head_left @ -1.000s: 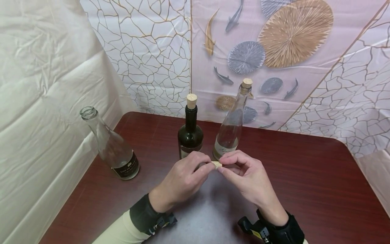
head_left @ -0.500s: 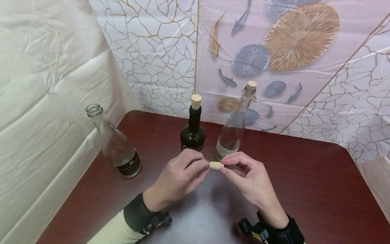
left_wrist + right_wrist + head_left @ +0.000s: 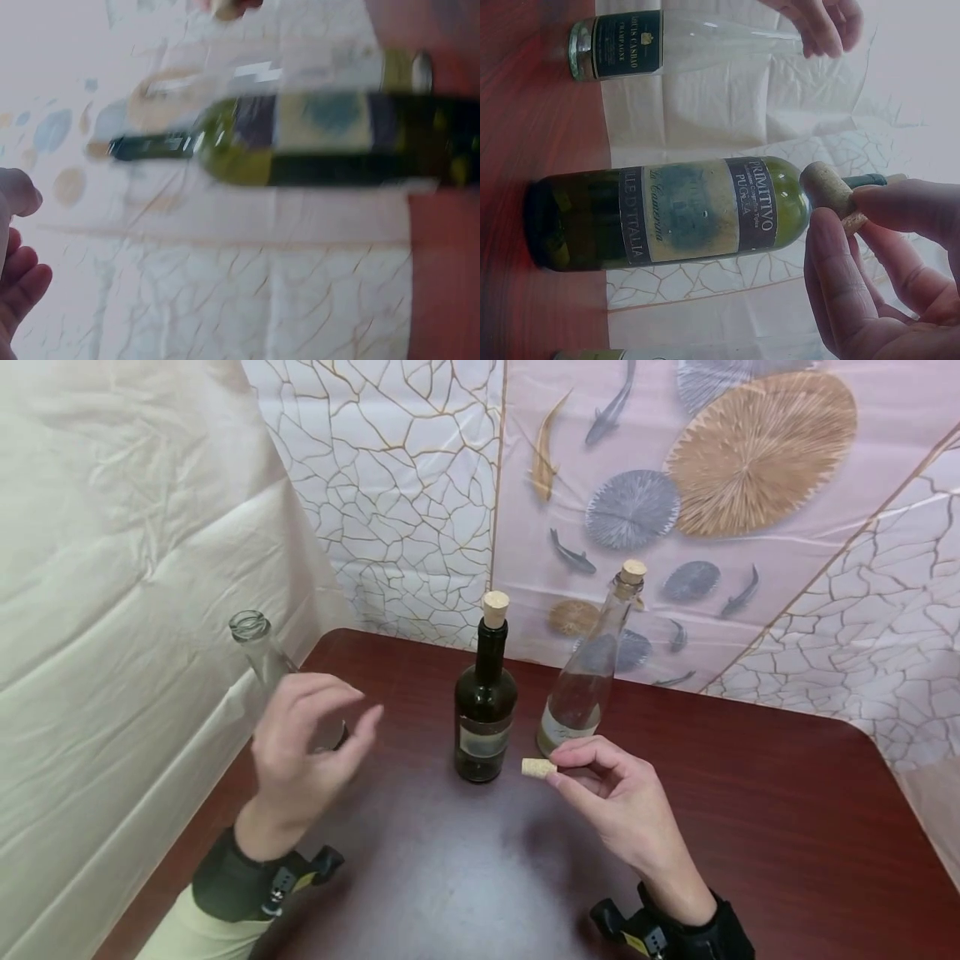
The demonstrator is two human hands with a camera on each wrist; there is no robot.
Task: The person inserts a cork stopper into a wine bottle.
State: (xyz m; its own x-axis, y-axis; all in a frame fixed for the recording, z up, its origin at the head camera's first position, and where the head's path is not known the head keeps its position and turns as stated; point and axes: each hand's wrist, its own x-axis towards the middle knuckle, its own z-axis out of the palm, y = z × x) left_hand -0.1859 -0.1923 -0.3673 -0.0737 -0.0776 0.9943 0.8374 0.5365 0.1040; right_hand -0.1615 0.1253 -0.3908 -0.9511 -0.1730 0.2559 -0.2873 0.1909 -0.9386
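Note:
My right hand point(image 3: 556, 771) pinches a small cork point(image 3: 537, 767) between thumb and forefinger, just above the dark red table point(image 3: 750, 827). The right wrist view shows that cork point(image 3: 827, 187) held in front of the dark green bottle point(image 3: 667, 214). My left hand point(image 3: 352, 710) hovers with fingers spread and holds nothing, in front of the uncorked clear bottle point(image 3: 251, 631) at the left. The dark green bottle point(image 3: 486, 718) and a clear bottle point(image 3: 581, 693) beside it stand upright, each with a cork in its neck. The left wrist view is blurred; it shows the dark bottle point(image 3: 337, 139).
A patterned plastic sheet point(image 3: 675, 485) hangs behind the table and a plain white one point(image 3: 112, 568) at the left. The table's left edge point(image 3: 210, 793) runs close to the uncorked bottle. Bare tabletop lies to the right of the bottles.
My left hand has let go of the cork and moved left and up towards the uncorked bottle. My right hand stays in place with the cork.

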